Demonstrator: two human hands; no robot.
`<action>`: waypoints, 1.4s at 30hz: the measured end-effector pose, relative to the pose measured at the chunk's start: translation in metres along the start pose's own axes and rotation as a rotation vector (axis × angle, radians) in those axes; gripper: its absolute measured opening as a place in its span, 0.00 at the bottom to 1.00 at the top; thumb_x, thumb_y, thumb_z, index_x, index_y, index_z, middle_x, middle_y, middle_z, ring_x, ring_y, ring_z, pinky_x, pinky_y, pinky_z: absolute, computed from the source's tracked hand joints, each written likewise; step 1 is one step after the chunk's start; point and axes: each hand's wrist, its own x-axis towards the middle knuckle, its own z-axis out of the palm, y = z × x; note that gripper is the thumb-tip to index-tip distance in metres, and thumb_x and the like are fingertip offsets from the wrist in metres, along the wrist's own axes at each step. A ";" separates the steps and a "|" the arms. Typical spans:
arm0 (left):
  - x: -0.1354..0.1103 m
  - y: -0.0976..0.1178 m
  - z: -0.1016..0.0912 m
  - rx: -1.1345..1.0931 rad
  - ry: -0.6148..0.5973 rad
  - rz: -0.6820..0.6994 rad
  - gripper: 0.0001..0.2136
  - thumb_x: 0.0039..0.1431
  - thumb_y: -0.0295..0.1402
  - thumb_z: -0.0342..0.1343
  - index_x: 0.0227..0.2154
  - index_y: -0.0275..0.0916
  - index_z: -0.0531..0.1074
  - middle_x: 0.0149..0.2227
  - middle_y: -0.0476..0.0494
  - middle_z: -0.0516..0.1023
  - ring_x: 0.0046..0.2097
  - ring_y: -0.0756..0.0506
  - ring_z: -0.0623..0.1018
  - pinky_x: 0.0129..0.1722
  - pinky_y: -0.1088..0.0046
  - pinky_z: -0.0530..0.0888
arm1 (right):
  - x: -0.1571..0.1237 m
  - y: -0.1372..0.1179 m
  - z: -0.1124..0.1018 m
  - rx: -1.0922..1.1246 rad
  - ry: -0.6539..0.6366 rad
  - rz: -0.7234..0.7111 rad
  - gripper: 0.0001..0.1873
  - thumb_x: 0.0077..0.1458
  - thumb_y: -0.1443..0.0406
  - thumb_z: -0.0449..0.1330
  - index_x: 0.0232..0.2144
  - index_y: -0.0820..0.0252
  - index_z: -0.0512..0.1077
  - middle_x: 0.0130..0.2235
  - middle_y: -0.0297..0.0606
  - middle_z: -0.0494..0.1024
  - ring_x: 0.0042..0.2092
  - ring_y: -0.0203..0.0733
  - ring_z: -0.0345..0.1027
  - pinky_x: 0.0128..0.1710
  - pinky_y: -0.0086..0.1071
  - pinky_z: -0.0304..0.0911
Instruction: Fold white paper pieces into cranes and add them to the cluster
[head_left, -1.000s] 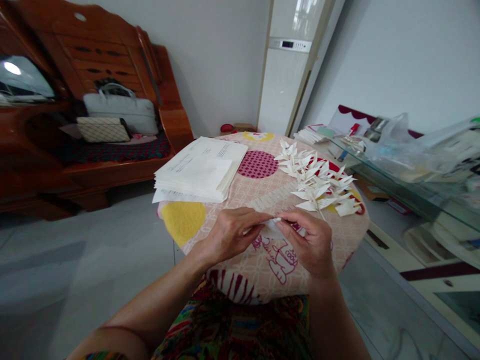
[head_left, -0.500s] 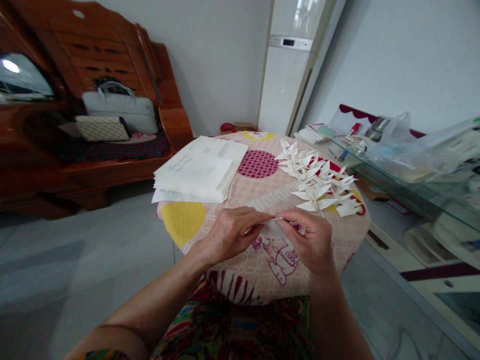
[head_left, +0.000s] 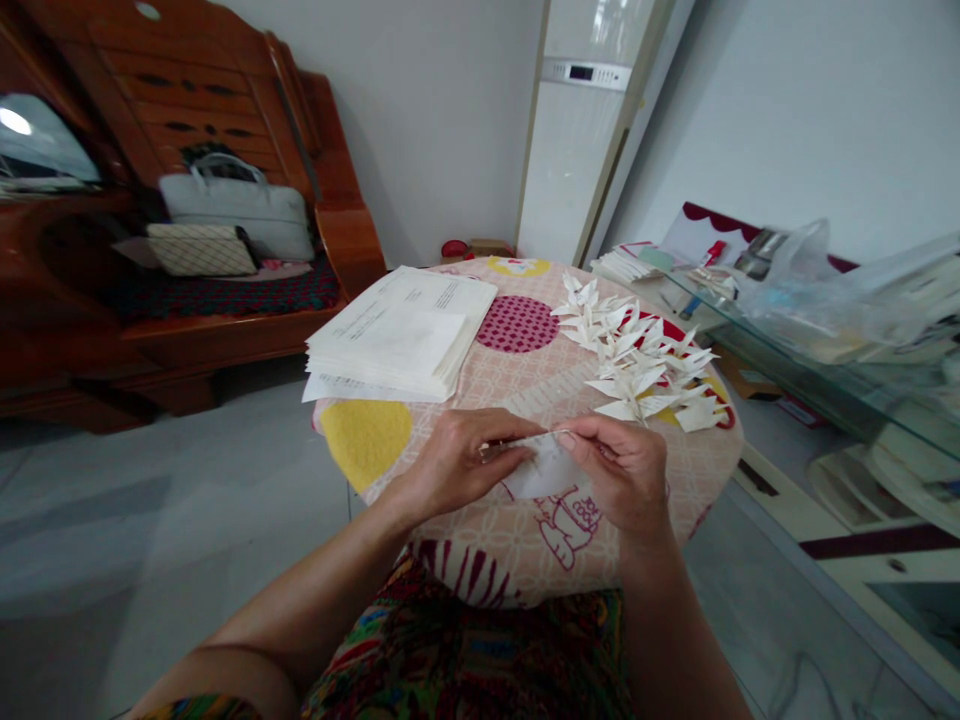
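My left hand (head_left: 461, 462) and my right hand (head_left: 626, 478) both pinch one small piece of white paper (head_left: 547, 470) above the near side of a round table (head_left: 525, 540) with a patterned pink cloth. The paper hangs between my fingertips, a flap pointing down toward me. A pile of folded white paper shapes (head_left: 637, 365) lies just beyond my right hand. A thick stack of white sheets (head_left: 397, 335) rests on the table's far left.
A red wooden bench (head_left: 225, 300) with a grey bag (head_left: 236, 215) and a quilted bag stands at the left. A tall white appliance (head_left: 577, 130) rises behind the table. A glass-topped stand (head_left: 817, 350) with plastic bags and booklets is at the right.
The paper has opened out between my fingers, and more of it shows below my hands than a second ago. Both hands stay in nearly the same place.
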 end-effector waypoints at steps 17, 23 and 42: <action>0.059 -0.126 0.027 -0.148 -0.273 -0.380 0.22 0.54 0.26 0.57 0.53 0.28 0.73 0.17 0.56 0.68 0.20 0.53 0.65 0.23 0.79 0.62 | 0.091 0.116 0.022 -0.151 -0.063 0.443 0.10 0.45 0.61 0.61 0.18 0.61 0.74 0.17 0.29 0.69 0.21 0.33 0.57 0.21 0.28 0.50; 0.056 -0.140 0.031 0.267 -0.239 -0.171 0.21 0.53 0.26 0.62 0.51 0.34 0.76 0.37 0.41 0.80 0.39 0.45 0.78 0.42 0.69 0.74 | 0.108 0.133 0.033 -0.567 -0.199 0.251 0.08 0.51 0.65 0.62 0.22 0.60 0.78 0.26 0.38 0.79 0.30 0.39 0.69 0.31 0.32 0.57; 0.041 -0.158 0.034 0.263 -0.417 0.294 0.29 0.53 0.12 0.47 0.55 0.39 0.75 0.57 0.36 0.77 0.57 0.42 0.76 0.57 0.58 0.74 | 0.052 0.132 -0.007 -0.363 -0.247 -0.026 0.09 0.47 0.73 0.63 0.30 0.58 0.82 0.31 0.37 0.80 0.31 0.40 0.71 0.33 0.33 0.67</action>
